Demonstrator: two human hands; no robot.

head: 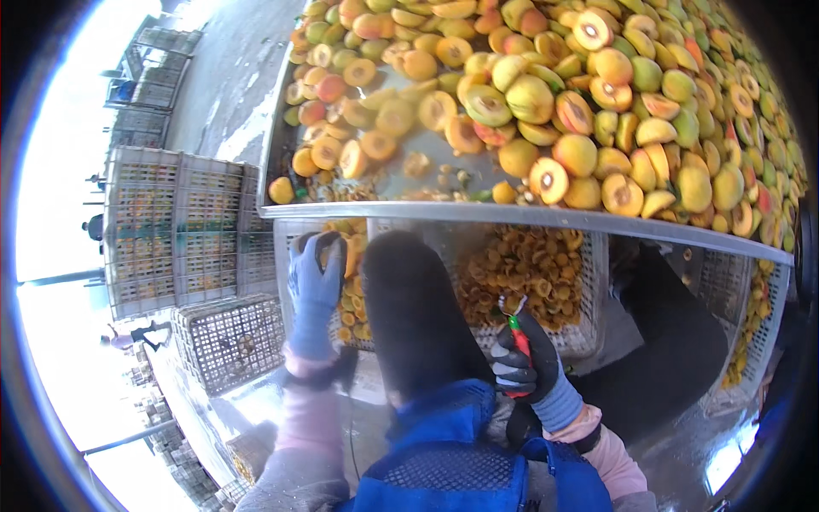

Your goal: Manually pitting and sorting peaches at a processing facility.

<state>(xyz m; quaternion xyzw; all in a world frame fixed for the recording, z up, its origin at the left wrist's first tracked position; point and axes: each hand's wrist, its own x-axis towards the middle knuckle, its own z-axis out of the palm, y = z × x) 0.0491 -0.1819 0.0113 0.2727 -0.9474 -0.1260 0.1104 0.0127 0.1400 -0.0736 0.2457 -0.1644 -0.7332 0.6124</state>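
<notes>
My left hand (pixel 312 291), in a blue knit glove with a dark palm, is over a plastic crate of yellow peach halves (pixel 354 301) beside my knee. Its thumb and fingers are apart, and no fruit shows clearly between them. My right hand (pixel 528 361), in a black-coated glove, grips a pitting tool (pixel 519 336) with a red and green handle. The tool's curved metal tip points away from me, over a second crate (pixel 594 301) holding small brown-orange pieces (pixel 528 275), perhaps pits. Before me, whole and cut peaches (pixel 576 153) are heaped on a metal-rimmed table (pixel 448 210).
Stacked mesh crates (pixel 176 230) filled with fruit stand to the left, with another crate (pixel 227 342) below them. At the right, a crate (pixel 761 326) holds more fruit. My dark-clothed knee (pixel 409 301) rises between the hands. A distant person (pixel 134 336) is at far left.
</notes>
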